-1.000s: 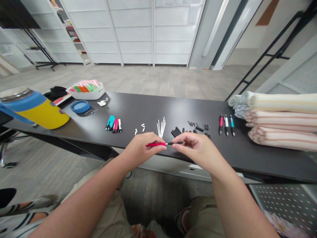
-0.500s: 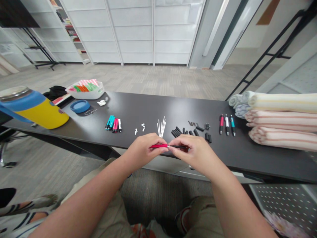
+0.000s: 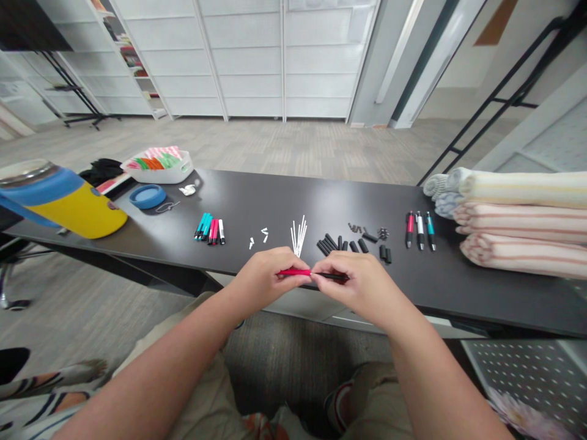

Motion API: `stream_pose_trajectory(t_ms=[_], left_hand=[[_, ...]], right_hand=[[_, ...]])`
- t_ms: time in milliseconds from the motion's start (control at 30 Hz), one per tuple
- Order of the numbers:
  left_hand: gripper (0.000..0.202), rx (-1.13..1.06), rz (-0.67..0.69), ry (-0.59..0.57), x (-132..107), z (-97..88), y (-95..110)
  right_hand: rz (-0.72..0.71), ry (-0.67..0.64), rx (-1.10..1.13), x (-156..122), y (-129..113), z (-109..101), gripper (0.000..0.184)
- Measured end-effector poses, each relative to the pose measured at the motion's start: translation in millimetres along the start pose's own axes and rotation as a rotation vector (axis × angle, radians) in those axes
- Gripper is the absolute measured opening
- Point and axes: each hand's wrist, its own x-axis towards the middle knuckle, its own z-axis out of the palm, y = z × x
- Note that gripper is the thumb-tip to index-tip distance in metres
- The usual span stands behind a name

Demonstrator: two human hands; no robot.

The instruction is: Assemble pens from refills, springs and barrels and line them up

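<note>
My left hand (image 3: 266, 276) is closed around a red pen barrel (image 3: 296, 272) at the near edge of the black table (image 3: 275, 201). Meeting it from the right, my right hand (image 3: 355, 281) pinches a black pen part (image 3: 332, 276) that is end to end with the red barrel. Just beyond my hands lie thin white refills (image 3: 299, 234), small white bits (image 3: 258, 238) and several black pen sleeves (image 3: 330, 243). Three finished pens (image 3: 419, 230) lie further right.
Teal and red pen barrels (image 3: 210, 228) lie left of centre. At the far left are a yellow and blue jug (image 3: 68, 205), a blue lid (image 3: 147, 196) and a white tray (image 3: 160, 164) of coloured items. Folded striped towels (image 3: 518, 223) are stacked at the right.
My right hand has pushed the black part leftward against the red barrel, closing the gap where a thin white-and-black refill showed. Both hands have dropped slightly toward me.
</note>
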Motion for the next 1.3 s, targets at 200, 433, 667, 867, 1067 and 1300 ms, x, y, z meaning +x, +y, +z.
stream_pose_trajectory(t_ms=[200, 433, 667, 867, 1067, 1300], left_hand=[[0.009, -0.001, 0.027, 0.042, 0.6, -1.6, 0.0], [0.011, 0.057, 0.096, 0.086, -0.4, 0.2, -2.6], [0.017, 0.091, 0.183, 0.141, -2.0, 0.8, -6.1], [0.014, 0.188, 0.164, 0.121, -2.9, 2.6, -5.5], [0.01, 0.163, 0.086, 0.073, -2.3, 5.1, 2.6], [0.011, -0.027, -0.013, 0.017, 1.0, 9.9, 13.7]], right_hand=[[0.052, 0.024, 0.029, -0.2, 4.8, 1.6, 0.009], [0.247, 0.055, 0.128, 1.3, 3.8, 1.6, 0.01], [0.277, 0.074, 0.132, -1.2, 5.5, 5.4, 0.011], [0.284, 0.101, 0.137, -0.1, 2.2, 4.2, 0.01], [0.332, 0.122, 0.233, -1.4, -1.3, 0.4, 0.018], [0.324, 0.069, 0.427, -7.5, -5.3, -8.0, 0.028]])
